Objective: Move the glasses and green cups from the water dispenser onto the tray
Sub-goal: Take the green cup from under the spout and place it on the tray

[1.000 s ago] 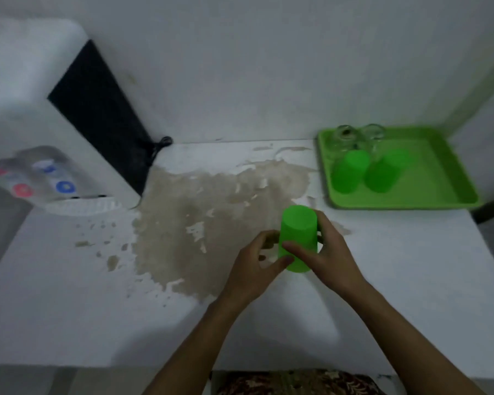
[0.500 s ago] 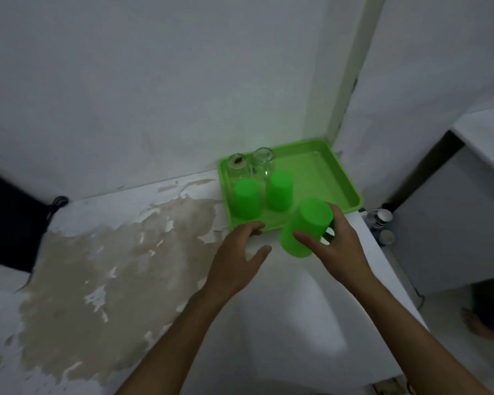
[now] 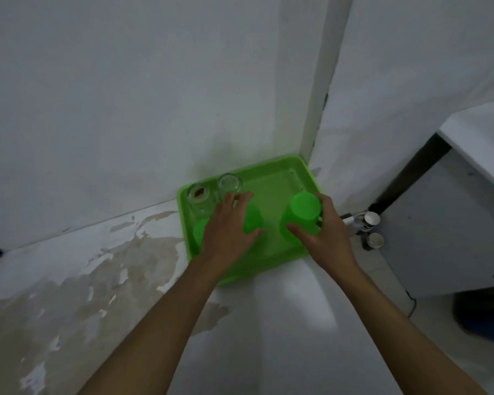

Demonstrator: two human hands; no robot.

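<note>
While the right hand (image 3: pixel 327 235) wraps its fingers and thumb around an upside-down green cup (image 3: pixel 304 213) over the right half of the green tray (image 3: pixel 271 178), the left hand (image 3: pixel 228 232) hovers flat with fingers spread, gripping nothing, above 2 more green cups (image 3: pixel 253 220) by the tray's left side. 2 clear glasses (image 3: pixel 198 196) stand at the tray's far-left corner. This tray sits at the far-right corner of the white counter (image 3: pixel 268 337), against the wall, beside a patch of worn, peeling surface (image 3: pixel 77 283).
</note>
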